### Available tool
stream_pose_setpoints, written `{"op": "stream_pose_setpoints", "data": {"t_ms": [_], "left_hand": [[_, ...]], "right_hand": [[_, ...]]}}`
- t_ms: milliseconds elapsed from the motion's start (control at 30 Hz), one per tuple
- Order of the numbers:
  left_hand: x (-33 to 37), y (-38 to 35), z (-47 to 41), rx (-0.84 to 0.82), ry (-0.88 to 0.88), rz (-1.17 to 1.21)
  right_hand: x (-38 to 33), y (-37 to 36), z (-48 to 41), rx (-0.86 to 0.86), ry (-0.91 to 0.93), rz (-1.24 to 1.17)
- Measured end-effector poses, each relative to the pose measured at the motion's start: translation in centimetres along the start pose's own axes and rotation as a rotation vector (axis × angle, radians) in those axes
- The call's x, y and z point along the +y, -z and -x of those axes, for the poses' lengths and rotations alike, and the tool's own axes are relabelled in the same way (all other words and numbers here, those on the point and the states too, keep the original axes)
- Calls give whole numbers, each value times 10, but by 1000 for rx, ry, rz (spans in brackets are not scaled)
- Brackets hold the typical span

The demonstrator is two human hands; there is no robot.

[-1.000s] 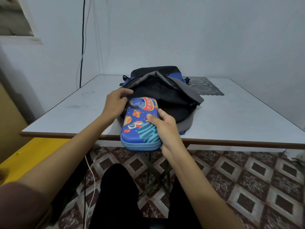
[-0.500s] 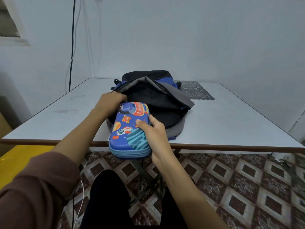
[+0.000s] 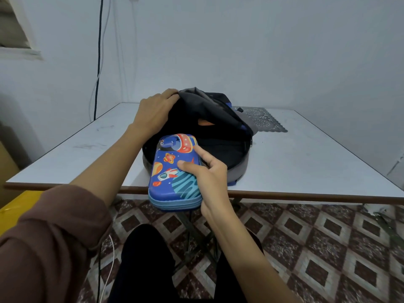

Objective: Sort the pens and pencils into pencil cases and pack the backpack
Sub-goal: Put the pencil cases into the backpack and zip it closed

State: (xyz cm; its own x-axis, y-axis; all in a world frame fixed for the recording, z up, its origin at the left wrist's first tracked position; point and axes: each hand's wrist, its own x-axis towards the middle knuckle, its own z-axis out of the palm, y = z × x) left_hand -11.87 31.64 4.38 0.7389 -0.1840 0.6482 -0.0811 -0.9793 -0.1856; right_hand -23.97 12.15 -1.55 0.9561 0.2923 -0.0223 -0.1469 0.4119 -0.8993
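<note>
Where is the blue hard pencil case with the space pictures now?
In the head view the blue pencil case sits central, gripped by the right hand over the white table's near edge, its far end at the black-and-grey backpack's mouth.

Wall (image 3: 240, 51): plain and pale, far beyond my grip.
Table (image 3: 306, 162): white top, brown edge, I see it spreading beyond my grip.
Floor (image 3: 328, 248): brown diamond tiles, below my grip.
Cable (image 3: 99, 62): 1 dark line up the wall, left of my grip.

Head-worn view, forward and down
</note>
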Motion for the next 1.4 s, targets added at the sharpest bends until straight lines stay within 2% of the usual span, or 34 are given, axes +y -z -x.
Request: {"op": "stream_pose_setpoints", "data": {"t_ms": [400, 600, 700, 767, 900, 1033, 1133, 1400], "left_hand": [[-2, 0, 3, -70, -18, 58], [-3, 5, 5, -127, -36, 66], [-2, 8, 7, -124, -46, 66], [-2, 9, 7, -130, -47, 71], [-5, 8, 9, -140, -44, 90], [-12, 6, 12, -169, -69, 145], [-15, 11, 14, -188, -75, 163], [-22, 16, 15, -163, -138, 142]], "right_hand": [[5, -12, -43, 111, 120, -40], [3, -17, -85, 140, 130, 38], [4, -16, -99, 101, 135, 102], [2, -16, -103, 52, 193, 340], [0, -14, -83, -42, 530, 1175], [17, -8, -48, -105, 767, 1643], [32, -8, -45, -82, 840, 1765], [34, -25, -80, -51, 778, 1896]]}}
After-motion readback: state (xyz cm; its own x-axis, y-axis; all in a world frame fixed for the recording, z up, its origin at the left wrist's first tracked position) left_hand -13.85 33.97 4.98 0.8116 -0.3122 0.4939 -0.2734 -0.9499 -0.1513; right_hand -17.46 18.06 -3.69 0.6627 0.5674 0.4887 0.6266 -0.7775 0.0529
